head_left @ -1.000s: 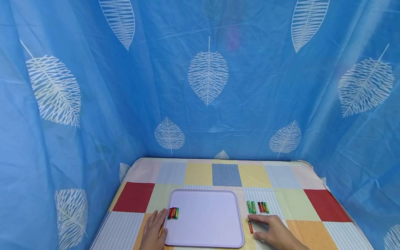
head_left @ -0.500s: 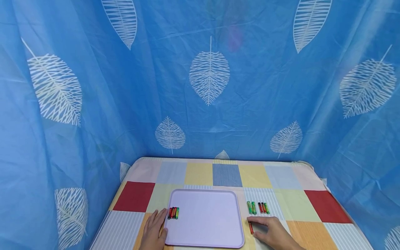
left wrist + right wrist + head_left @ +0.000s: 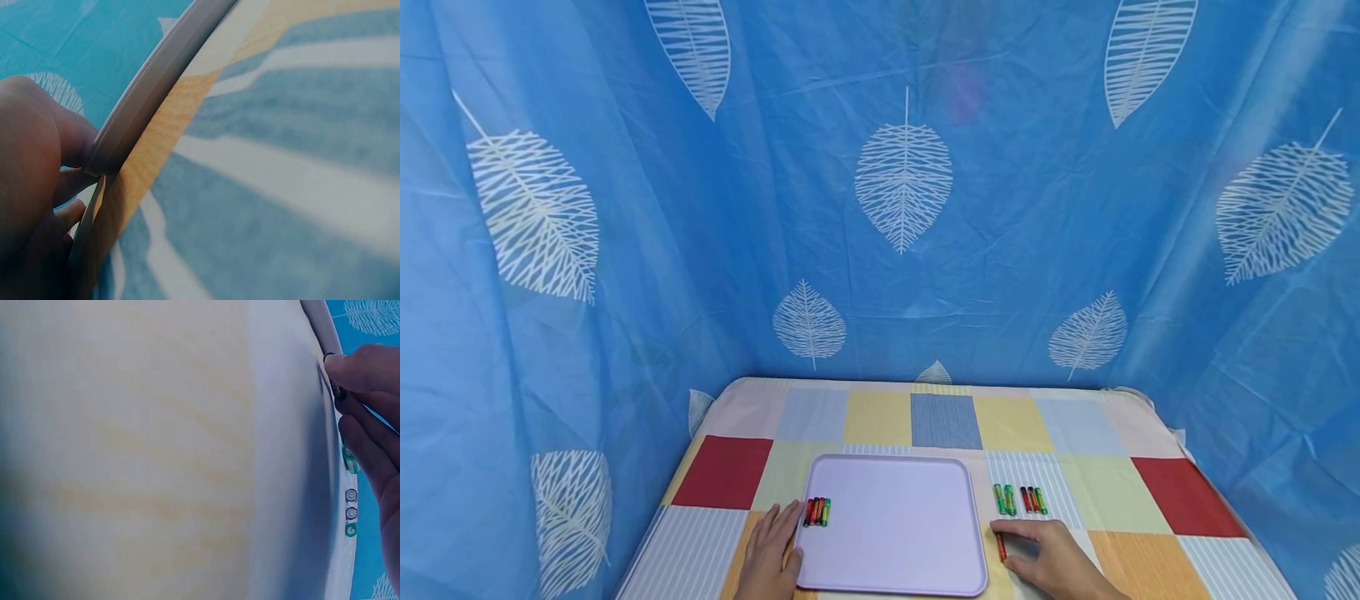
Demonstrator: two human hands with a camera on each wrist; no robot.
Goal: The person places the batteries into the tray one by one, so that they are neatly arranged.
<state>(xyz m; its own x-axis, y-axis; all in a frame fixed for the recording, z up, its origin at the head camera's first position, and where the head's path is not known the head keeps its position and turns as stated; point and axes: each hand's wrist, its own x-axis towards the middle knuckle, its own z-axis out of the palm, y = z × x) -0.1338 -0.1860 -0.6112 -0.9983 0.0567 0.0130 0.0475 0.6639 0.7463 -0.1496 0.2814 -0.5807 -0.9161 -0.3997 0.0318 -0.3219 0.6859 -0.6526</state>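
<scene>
Head cam | right hand [image 3: 1054, 555] pinching a red battery [image 3: 1002, 547] end-to-end, palm facing left | left hand [image 3: 767, 555] touching lilac tray [image 3: 898, 533], fingers pretty straight

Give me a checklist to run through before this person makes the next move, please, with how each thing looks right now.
1. Right hand pinches the red battery: ok.
2. Red battery lifted off the tablecloth: cannot tell.
3. Left hand at the tray's left edge: ok.
4. Four batteries on the tray lying side by side: ok.
5. Every battery on the tray: not ok; two green batteries and a row of three batteries lie on the tablecloth beyond the right hand.
</scene>
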